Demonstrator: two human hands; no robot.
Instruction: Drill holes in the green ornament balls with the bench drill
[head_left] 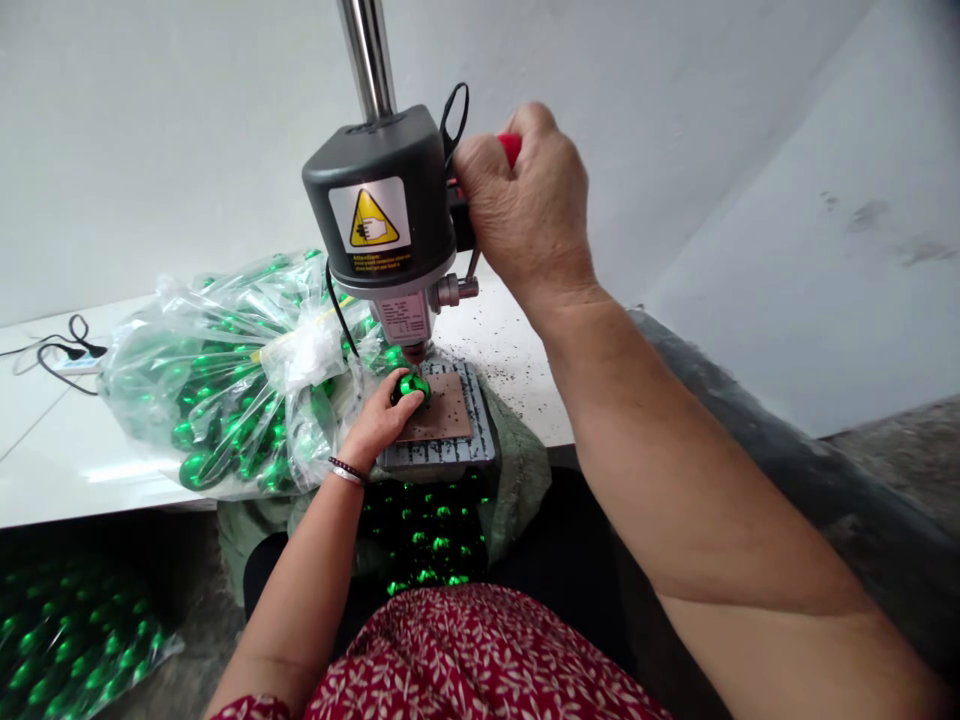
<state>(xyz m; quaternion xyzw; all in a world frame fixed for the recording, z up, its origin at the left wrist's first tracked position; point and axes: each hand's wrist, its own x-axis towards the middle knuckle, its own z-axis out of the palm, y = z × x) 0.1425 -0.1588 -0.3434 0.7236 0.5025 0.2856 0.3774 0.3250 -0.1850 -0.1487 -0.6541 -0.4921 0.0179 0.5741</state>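
Observation:
A shiny green ball (414,386) sits under the chuck of a dark grey bench drill press (379,200). My left hand (384,410) is closed around the ball's left and near side, with the thumb along its front. Beneath the ball lies a brown board (450,405) on the drill's grey slotted base (480,425). Up at the right of the drill head, my right hand (529,190) grips a lever with a red knob (511,148). Whether the drill tip touches the ball is hard to make out.
A clear plastic bag (217,370) full of green balls lies on the white table (45,460), left of the drill. More green balls (439,545) fill a sack below the base. Another bag of balls (75,630) is at lower left. Dark shavings dot the table behind the base.

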